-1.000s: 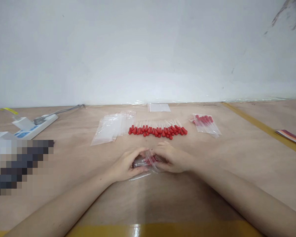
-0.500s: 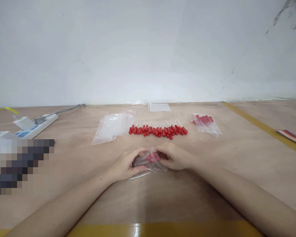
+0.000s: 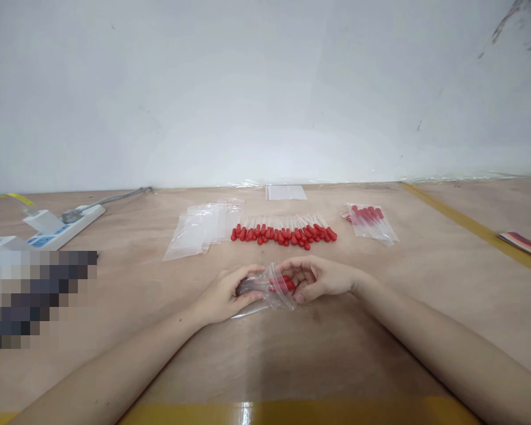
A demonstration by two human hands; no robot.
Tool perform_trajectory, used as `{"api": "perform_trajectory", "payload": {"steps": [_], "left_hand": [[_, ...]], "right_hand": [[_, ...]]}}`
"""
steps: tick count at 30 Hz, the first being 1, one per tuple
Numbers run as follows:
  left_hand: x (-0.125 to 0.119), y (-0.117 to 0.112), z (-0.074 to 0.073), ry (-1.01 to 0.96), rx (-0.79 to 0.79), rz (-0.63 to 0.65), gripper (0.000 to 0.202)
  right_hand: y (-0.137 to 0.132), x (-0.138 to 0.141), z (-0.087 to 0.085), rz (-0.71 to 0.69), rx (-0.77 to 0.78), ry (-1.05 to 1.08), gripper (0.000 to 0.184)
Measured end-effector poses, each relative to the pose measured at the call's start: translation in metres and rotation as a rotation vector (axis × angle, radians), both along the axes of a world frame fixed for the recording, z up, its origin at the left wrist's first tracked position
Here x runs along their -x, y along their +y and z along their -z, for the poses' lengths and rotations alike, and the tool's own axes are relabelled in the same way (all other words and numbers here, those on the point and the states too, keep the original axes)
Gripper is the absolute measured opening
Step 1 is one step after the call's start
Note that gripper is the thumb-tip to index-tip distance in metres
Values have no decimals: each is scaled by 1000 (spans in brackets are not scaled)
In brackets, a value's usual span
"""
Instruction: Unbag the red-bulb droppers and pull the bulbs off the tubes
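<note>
My left hand [image 3: 230, 297] is closed around a clear zip bag [image 3: 272, 300], thumb in front and fingers behind. Inside the bag lie a few red-tipped sticks [image 3: 283, 283], their red heads pointing right toward the bag's mouth. My right hand [image 3: 318, 280] is at that mouth, fingers curved and thumb apart, fingertips touching or very near the bag's edge and the red heads. Just beyond my hands is a row of loose red-tipped sticks [image 3: 285, 235], heads toward me.
Flat zip bags [image 3: 199, 227] lie fanned at back left, and a small white stack [image 3: 287, 192] near the wall. Filled bags [image 3: 371, 223] are at back right. A power strip [image 3: 71, 227] with cables stands left; striped packets [image 3: 524, 245] lie far right.
My right hand has drawn slightly right and its fingers have spread. The red heads in the bag have shifted right and show more clearly. My left hand has hardly moved.
</note>
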State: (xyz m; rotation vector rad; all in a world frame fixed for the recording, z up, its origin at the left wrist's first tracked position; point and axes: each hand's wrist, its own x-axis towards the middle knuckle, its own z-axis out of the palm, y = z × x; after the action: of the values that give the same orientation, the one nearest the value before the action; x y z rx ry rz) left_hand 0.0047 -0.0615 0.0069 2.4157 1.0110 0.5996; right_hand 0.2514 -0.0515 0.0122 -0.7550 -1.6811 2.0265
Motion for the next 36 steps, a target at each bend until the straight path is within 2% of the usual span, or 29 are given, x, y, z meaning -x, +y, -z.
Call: {"api": "perform_trajectory", "payload": {"steps": [5,11,15,18,20,22,26,29,32,34,36], "left_hand": [[0,0,0,-19,-18,5,40],[0,0,0,-26,3,8,44],[1,0,0,-22,30,15,47],[1,0,0,-31,42,13,47],[1,0,0,-34,53,9,48],[1,0,0,-29,59,5,49],[1,-1,-2,-24,33,4,48],[1,-1,-1,-25,29,12,48],[2,0,0,-30,16,11,48],[2,0,1,-22,16,5,49],[2,0,1,-14,33,6,49]], "right_hand": [[0,5,2,73,-57,-68,45],[5,-9,-3,240,135,-41,38],[5,-12,-1,240,185,54,45],[5,-6,1,260,206,47,40],[6,-6,-2,308,215,3,34],[9,-16,-13,349,182,-57,31],[14,-65,-49,465,-91,-150,28],[20,-100,-62,753,-370,-95,26],[32,-114,-48,999,-580,-119,32],[41,-110,-29,1080,-718,-281,33],[48,-102,-10,1073,-931,-447,27]]}}
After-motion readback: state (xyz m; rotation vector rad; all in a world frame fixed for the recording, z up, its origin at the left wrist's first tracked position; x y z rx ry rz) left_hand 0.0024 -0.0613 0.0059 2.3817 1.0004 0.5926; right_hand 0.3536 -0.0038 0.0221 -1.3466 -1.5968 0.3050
